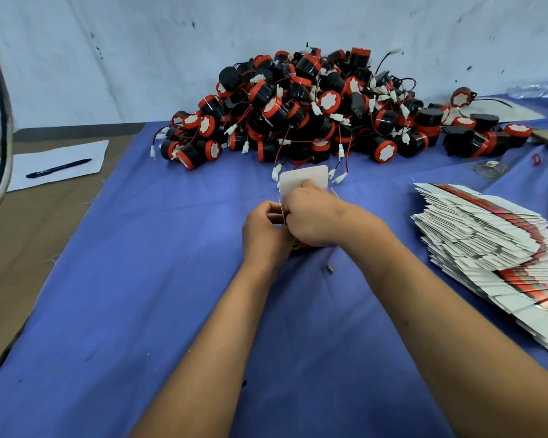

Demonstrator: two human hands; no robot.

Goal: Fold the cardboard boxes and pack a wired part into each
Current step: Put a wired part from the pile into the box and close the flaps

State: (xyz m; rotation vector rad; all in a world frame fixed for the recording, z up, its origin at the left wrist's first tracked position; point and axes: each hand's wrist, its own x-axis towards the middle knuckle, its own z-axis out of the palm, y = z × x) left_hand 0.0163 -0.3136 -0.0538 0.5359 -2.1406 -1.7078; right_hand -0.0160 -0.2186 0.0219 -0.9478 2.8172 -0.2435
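Observation:
Both my hands work on one small cardboard box (304,180) at the middle of the blue cloth. Its white top flap stands up behind my fingers, and a red and black printed side shows below my palms. My left hand (264,230) grips the box's left side. My right hand (310,216) curls over the top, with a finger pressed against the flap. What is inside the box is hidden. A big pile of black and red wired parts (314,105) lies just beyond. A fanned stack of flat box blanks (494,248) lies at the right.
The blue cloth (140,279) covers the table. On the bare brown tabletop at the left lies a white sheet (45,165) with a black pen (59,168). A dark cable (0,121) hangs at the far left. A plastic bottle (538,88) lies at the far right.

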